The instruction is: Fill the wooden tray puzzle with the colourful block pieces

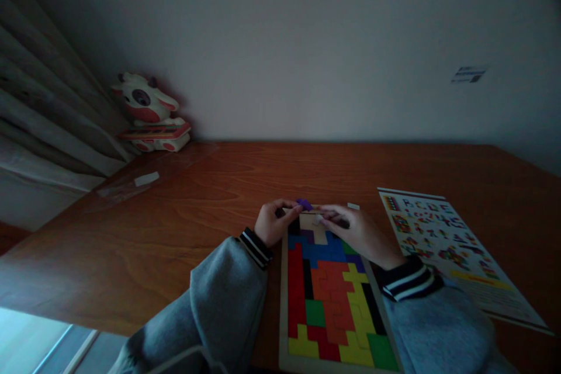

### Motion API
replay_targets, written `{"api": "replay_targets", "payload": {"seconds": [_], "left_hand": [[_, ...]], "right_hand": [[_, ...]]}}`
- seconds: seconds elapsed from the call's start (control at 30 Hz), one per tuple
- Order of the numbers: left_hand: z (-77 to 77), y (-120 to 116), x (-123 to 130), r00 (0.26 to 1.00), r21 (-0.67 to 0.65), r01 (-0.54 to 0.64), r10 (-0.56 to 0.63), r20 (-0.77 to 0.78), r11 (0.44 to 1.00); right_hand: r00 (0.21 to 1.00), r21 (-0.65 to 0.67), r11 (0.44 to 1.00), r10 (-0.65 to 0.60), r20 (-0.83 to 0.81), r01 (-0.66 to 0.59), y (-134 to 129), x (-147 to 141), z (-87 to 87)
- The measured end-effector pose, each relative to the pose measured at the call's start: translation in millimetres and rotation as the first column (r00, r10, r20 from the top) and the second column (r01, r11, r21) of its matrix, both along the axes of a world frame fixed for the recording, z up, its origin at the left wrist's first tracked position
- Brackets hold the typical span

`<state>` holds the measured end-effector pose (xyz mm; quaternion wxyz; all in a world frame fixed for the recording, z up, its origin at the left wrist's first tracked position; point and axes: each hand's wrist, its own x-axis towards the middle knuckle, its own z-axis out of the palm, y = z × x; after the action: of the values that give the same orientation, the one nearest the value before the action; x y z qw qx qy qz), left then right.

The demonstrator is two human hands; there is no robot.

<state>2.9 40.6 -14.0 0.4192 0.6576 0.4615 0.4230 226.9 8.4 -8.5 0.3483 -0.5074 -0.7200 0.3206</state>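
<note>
the left hand (272, 223) has its grip closed on a small purple piece (304, 204), pinched at the fingertips and held just above the far end of the puzzle tray (284, 304). the right hand (356, 231) lies over the tray's far right corner, fingers curled low towards the same piece; whether its grip actually has hold of anything cannot be told, as the fingertips blur together there. below the piece, a pale bare patch of tray shows between the two hands. the rest of the tray is packed with red, blue, yellow, green, orange and black blocks. the tray lies flat on the wooden worktop (184, 228). a printed pattern sheet (456, 251) lies just beside the tray on the right. a cow toy (146, 111) sits at the far left corner by the wall.
</note>
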Motion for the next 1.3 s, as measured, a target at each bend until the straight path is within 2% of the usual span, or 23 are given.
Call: {"api": "replay_targets", "payload": {"seconds": [0.2,0.33,0.63,0.87,1.0,1.2,1.3], "left_hand": [[-2.2,-1,1,0.999,0.001,0.018,-0.018,-0.049,1.0],[-4.4,0,1,0.998,0.022,0.032,-0.031,-0.047,0.999],[-2.5,-1,1,0.997,0.018,0.03,-0.029,-0.067,0.999],[-3.6,-1,1,0.997,0.027,0.031,-0.029,-0.071,0.999],[-4.7,-1,0,0.997,0.031,0.036,-0.034,-0.074,0.999],[-2.9,-1,1,0.998,0.037,0.046,-0.044,-0.054,0.998],[-3.7,-1,2,0.998,0.033,0.044,-0.043,-0.039,0.998]], "right_hand": [[0.964,0.104,0.991,0.058,0.259,-0.088,-2,-2,2.3],[0.943,0.156,0.983,0.045,0.329,-0.101,-3,-3,2.6],[0.934,0.179,0.971,0.088,0.347,-0.158,-3,3,-1.4],[0.931,0.163,0.968,0.123,0.345,-0.189,-3,2,4.9],[0.934,0.111,0.973,0.158,0.319,-0.202,-6,-1,8.2],[0.959,0.185,0.978,0.04,0.281,-0.095,-4,1,7.8],[0.947,0.216,0.972,0.018,0.321,-0.092,-3,3,5.6]]}}
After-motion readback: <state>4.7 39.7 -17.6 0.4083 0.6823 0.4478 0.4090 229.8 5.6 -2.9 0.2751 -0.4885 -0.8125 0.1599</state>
